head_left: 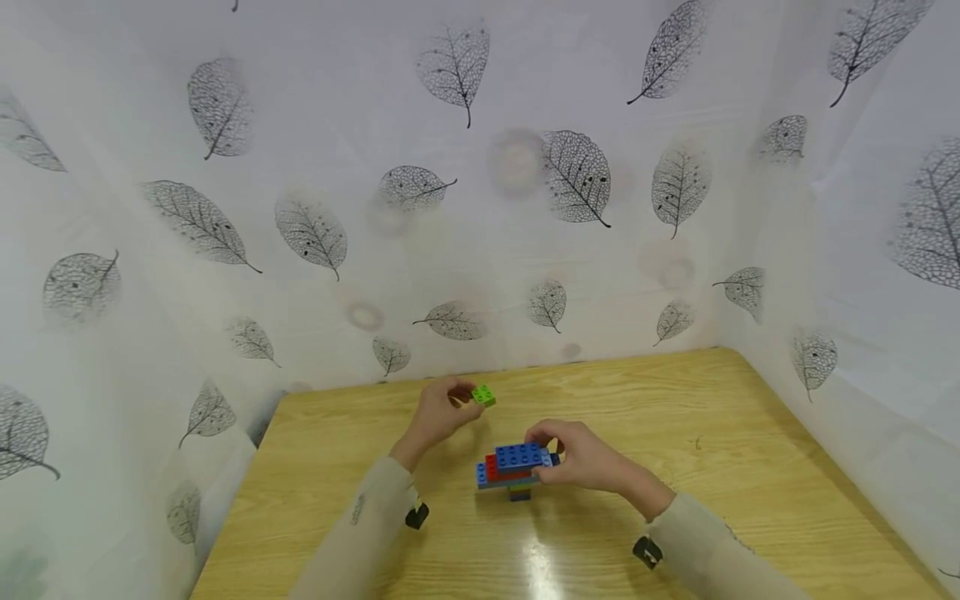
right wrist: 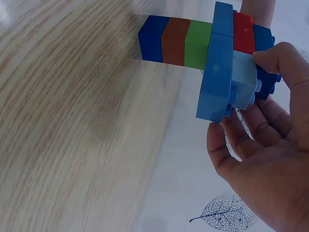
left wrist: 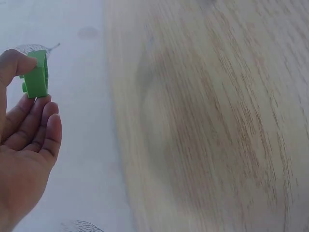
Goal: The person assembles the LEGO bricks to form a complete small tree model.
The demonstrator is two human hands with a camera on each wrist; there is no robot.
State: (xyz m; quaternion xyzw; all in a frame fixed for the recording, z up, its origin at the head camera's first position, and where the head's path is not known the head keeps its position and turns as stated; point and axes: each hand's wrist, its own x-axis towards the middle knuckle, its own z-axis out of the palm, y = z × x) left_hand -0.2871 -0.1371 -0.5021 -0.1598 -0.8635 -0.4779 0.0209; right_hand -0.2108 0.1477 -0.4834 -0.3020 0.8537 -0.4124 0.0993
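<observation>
Between thumb and fingertips, my left hand (head_left: 442,412) pinches a bright green toy building brick (head_left: 483,396) with studs on top, held above the table's far part. In the left wrist view the same green brick (left wrist: 36,75) shows its hollow underside edge. My right hand (head_left: 585,457) grips a built brick model (head_left: 517,458) by its right end. In the right wrist view a column of a dark blue (right wrist: 154,38), an orange-brown (right wrist: 175,41) and a lime green brick (right wrist: 197,44) joins a wider blue layer (right wrist: 215,77). Red, light blue and dark blue bricks are stacked on that layer.
A wood-grain table (head_left: 337,500) lies under both hands. White cloth with a leaf print (head_left: 480,208) hangs behind it and along both sides. Dark straps with small black pieces (head_left: 417,515) sit at the sleeve cuffs.
</observation>
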